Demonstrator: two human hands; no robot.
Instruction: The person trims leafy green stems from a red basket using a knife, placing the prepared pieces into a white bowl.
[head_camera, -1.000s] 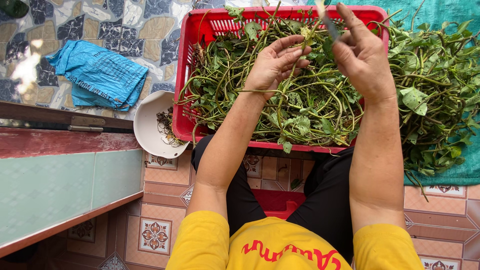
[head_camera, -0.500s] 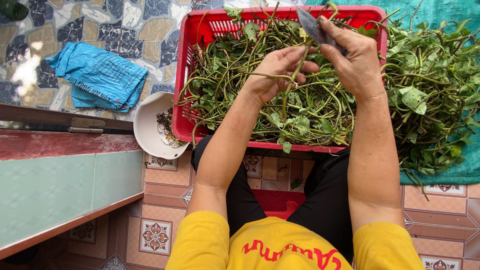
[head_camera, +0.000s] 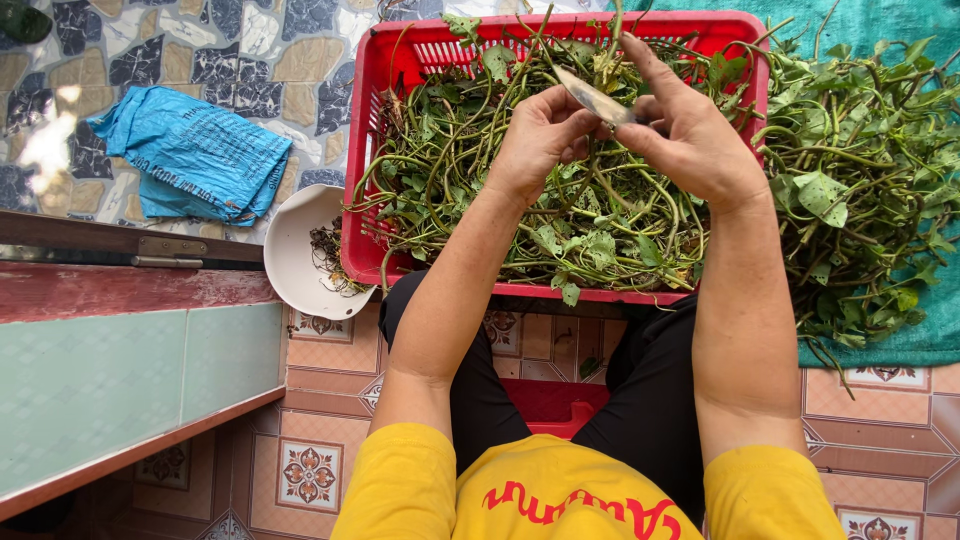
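Soft, even daylight, bright and mostly shadowless. One washed-out patch of sun glare lies on the stone paving (head_camera: 45, 150) at the far left edge. The picture is sharp throughout, with slight wide-angle bending at the edges.

Patterned tile floor (head_camera: 310, 470), stone-patterned paving (head_camera: 170, 50), sunlit patch, red-framed green ledge (head_camera: 110, 370)

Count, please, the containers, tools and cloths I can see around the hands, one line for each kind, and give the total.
Red basket holding green stems: 1
White bowl beside the basket: 1
Knife in the right hand: 1
Blue bag on the floor: 1
Green sheet under the loose greens: 1
Total: 5
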